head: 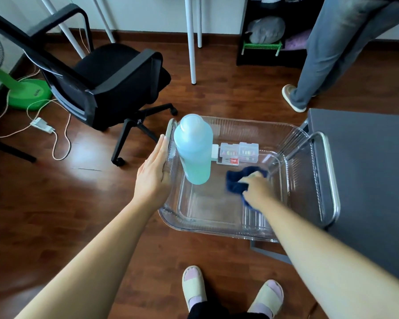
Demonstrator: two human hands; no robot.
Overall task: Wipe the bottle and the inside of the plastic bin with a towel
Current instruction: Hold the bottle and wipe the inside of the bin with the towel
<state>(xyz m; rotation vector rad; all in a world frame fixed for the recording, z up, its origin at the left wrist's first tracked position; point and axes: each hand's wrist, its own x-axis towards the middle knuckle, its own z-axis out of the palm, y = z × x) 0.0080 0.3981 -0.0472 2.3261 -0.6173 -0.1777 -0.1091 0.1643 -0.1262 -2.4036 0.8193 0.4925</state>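
My right hand [256,187] clamps the towel [236,181], hiding its middle, inside the bin [217,229]; left hand [153,174] lies flat, fingers together, against the bin's wall beside the bottle [194,149].

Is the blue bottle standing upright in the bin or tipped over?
Upright. The bottle stands on its base on the floor of the clear bin, cap end up, near the left wall; neither hand touches it.

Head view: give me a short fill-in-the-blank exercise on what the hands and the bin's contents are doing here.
1. The right hand presses a dark ____ towel onto the bin floor.
2. The left hand rests flat against the bin's ____ wall.
3. The pale blue bottle stands ____ inside the bin.

Missing words: blue; left; upright
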